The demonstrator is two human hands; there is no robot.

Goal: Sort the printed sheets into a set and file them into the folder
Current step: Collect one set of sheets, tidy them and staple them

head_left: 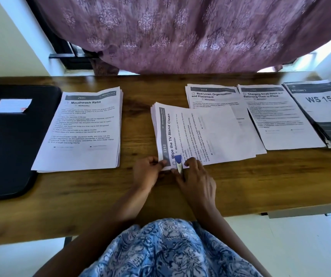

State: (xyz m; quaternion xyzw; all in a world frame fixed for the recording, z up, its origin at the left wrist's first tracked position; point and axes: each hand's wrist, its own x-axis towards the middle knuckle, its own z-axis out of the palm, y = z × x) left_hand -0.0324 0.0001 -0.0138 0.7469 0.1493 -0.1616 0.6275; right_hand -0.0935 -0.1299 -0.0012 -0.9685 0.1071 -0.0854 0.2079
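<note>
A stack of printed sheets headed "Wipe the TV Stand Clean" (198,134) lies turned sideways in the middle of the wooden desk (240,182). My left hand (147,171) pinches its near left corner. My right hand (195,176) holds a small blue stapler (178,161) over that same corner. A black folder (10,136) with a white label lies shut at the far left. Beside it sits the "Mouthwash Refill" stack (82,130). To the right lie the "Bed Linen Organization" stack (212,96), the "Charging Small Items" stack (276,116) and the "WS 15" stack (320,110).
A mauve patterned curtain (180,33) hangs over the desk's far edge. White walls close in on both sides. Bare wood shows between the stacks and along the near edge, where my blue patterned clothing (170,250) meets the desk.
</note>
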